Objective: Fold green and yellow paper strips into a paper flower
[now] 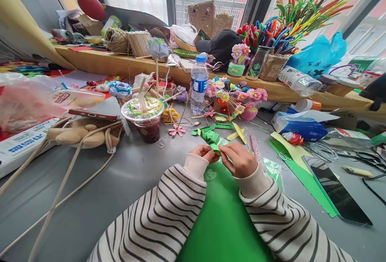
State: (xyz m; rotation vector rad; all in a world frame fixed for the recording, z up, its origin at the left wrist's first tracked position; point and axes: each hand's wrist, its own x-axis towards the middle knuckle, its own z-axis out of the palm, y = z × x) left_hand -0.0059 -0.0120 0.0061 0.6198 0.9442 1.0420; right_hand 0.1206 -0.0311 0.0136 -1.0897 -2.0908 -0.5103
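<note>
Pinching green paper (215,148) in closed grip, L hand (202,152) & R hand (242,159), above table (141,185). Done, prob.: folded green pcs. (210,135) just beyond; can't tell if joined. Remaining: held pc., seemingly unfinished.

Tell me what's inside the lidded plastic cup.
Dark reddish-brown contents show through the clear side of the plastic cup. The patterned lid covers the top, so the surface beneath it can't be seen.

At near left, bare grey tabletop (144,169) leaves a passage between the bag strap (64,185) and the left hand (203,152). Farther off, the lidded cup (147,130) and water bottle (198,99) block the way.
</note>
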